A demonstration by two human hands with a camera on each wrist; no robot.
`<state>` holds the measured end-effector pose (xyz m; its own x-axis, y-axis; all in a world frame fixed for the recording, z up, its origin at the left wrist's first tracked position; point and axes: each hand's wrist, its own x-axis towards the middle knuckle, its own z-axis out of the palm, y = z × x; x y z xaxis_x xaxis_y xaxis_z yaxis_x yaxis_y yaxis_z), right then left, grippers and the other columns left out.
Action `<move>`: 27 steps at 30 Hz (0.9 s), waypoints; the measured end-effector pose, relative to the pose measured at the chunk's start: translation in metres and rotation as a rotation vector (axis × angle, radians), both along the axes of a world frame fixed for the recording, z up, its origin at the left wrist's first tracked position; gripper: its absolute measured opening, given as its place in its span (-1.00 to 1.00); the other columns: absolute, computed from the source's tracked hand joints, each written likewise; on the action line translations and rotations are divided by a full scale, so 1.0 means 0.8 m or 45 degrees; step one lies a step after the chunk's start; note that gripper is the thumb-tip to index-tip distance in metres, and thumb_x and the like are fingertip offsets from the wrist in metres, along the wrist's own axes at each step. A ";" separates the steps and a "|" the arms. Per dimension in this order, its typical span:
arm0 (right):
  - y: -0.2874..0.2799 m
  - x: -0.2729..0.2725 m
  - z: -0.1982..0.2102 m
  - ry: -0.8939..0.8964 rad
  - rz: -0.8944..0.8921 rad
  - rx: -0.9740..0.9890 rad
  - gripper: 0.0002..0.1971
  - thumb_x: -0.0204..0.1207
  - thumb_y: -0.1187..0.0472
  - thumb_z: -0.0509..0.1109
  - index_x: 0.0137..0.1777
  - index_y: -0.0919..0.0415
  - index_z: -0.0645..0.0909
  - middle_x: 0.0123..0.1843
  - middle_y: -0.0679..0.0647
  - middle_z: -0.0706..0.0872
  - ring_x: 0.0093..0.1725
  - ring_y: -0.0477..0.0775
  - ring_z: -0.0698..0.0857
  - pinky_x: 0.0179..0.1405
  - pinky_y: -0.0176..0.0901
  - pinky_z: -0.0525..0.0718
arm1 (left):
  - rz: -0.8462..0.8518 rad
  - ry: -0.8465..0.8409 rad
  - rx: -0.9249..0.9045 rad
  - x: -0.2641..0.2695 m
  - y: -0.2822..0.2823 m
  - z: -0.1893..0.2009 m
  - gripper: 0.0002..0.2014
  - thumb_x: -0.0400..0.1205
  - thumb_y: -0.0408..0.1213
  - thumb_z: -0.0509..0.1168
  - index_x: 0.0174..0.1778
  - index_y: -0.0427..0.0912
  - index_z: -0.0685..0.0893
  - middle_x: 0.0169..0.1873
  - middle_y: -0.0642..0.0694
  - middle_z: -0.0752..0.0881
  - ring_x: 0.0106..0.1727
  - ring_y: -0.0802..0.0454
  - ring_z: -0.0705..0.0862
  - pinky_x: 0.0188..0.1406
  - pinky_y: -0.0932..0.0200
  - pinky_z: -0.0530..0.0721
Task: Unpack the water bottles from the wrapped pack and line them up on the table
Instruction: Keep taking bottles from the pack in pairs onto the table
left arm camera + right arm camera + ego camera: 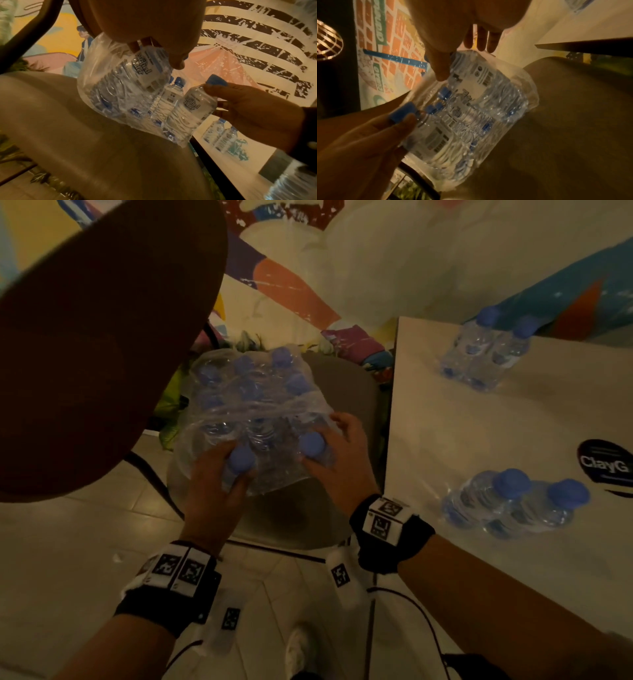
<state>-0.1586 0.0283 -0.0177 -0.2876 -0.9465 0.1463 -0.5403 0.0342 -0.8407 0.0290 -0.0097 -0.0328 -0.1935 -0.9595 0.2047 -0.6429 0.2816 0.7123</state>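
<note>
The wrapped pack [253, 405] of blue-capped water bottles lies tilted on a grey chair seat [346, 392], its clear wrap torn open on my side. My left hand [219, 470] grips one bottle [241, 461] at its neck, at the pack's near left. At the near right, my right hand [337, 446] holds another bottle [311, 444] the same way; the left wrist view shows this bottle [192, 108] outside the wrap. Two bottles [513, 501] stand near the front of the white table [479, 422], and another two bottles [486, 354] stand at the back.
A large brown round surface [102, 337] overhangs the left side beside the chair. The table's left edge runs just right of the chair. A black logo sticker [604, 462] sits on the table between the bottle pairs. Tiled floor and my shoe [298, 652] lie below.
</note>
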 end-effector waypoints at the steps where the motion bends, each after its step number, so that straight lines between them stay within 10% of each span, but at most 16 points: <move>1: 0.012 -0.004 0.004 -0.059 0.025 0.006 -0.58 0.36 0.16 0.53 0.21 0.13 0.54 0.36 0.09 0.37 0.35 0.03 0.39 0.46 -0.11 0.39 | -0.022 0.025 0.007 -0.003 0.007 0.004 -0.57 0.48 -0.35 0.43 0.25 -0.34 0.53 0.15 -0.36 0.65 0.19 -0.13 0.58 0.17 0.11 0.44; 7: 0.110 -0.050 0.029 -0.318 0.085 0.170 -0.55 0.34 0.15 0.54 0.22 0.00 0.53 0.09 -0.14 0.61 0.04 -0.25 0.61 0.12 -0.52 0.54 | -0.285 0.154 0.029 -0.039 0.069 0.029 -0.63 0.45 0.00 0.31 0.17 0.08 0.51 0.01 0.07 0.62 0.04 0.36 0.52 0.06 0.65 0.41; 9: 0.155 -0.077 0.032 -0.325 0.117 0.183 -0.57 0.32 0.14 0.55 0.12 -0.20 0.49 0.06 -0.28 0.63 0.03 -0.42 0.62 0.08 -0.64 0.54 | -0.492 0.160 0.073 -0.062 0.099 0.040 -0.67 0.50 0.14 0.26 0.14 0.17 0.52 -0.03 0.28 0.62 0.01 0.45 0.56 0.02 0.66 0.43; 12: 0.227 -0.128 0.042 -0.302 0.086 0.203 -0.56 0.31 0.16 0.56 0.04 -0.30 0.48 0.04 -0.42 0.61 0.04 -0.55 0.61 0.06 -0.70 0.53 | -0.770 0.186 0.179 -0.111 0.142 0.046 -0.71 0.53 0.02 0.29 0.14 0.05 0.58 -0.01 0.11 0.72 0.03 0.22 0.66 0.05 0.35 0.59; 18: 0.347 -0.239 0.047 -0.180 -0.171 0.224 -0.58 0.26 0.19 0.58 -0.01 -0.27 0.54 0.00 -0.35 0.67 -0.01 -0.52 0.65 -0.04 -0.70 0.56 | -1.068 0.097 0.313 -0.239 0.217 0.047 -0.61 0.43 0.08 0.26 0.19 0.37 0.42 0.16 0.54 0.56 0.25 0.56 0.49 0.20 0.67 0.40; 22: 0.388 -0.304 0.049 -0.105 -0.333 0.193 -0.64 0.35 0.23 0.53 0.05 -0.15 0.52 -0.02 -0.28 0.66 -0.04 -0.57 0.61 -0.09 -0.79 0.50 | -1.200 0.073 0.236 -0.332 0.249 0.060 -0.61 0.50 -0.10 0.36 0.24 0.12 0.50 0.12 0.30 0.59 0.20 0.34 0.53 0.16 0.68 0.37; 27: 0.388 -0.364 0.043 0.022 -0.482 0.155 -0.70 0.41 0.25 0.48 0.13 0.10 0.57 0.01 -0.05 0.63 -0.01 -0.08 0.60 -0.18 -0.85 0.42 | -1.142 0.060 0.078 -0.422 0.264 0.074 -0.60 0.56 -0.45 0.30 0.33 -0.21 0.50 0.29 -0.19 0.63 0.33 -0.08 0.57 0.38 0.11 0.48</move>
<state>-0.4495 0.3385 0.0170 -0.6177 -0.7850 0.0475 -0.4848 0.3325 -0.8090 -0.3083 0.2012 0.0263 -0.8679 -0.4612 0.1845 -0.1696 0.6242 0.7626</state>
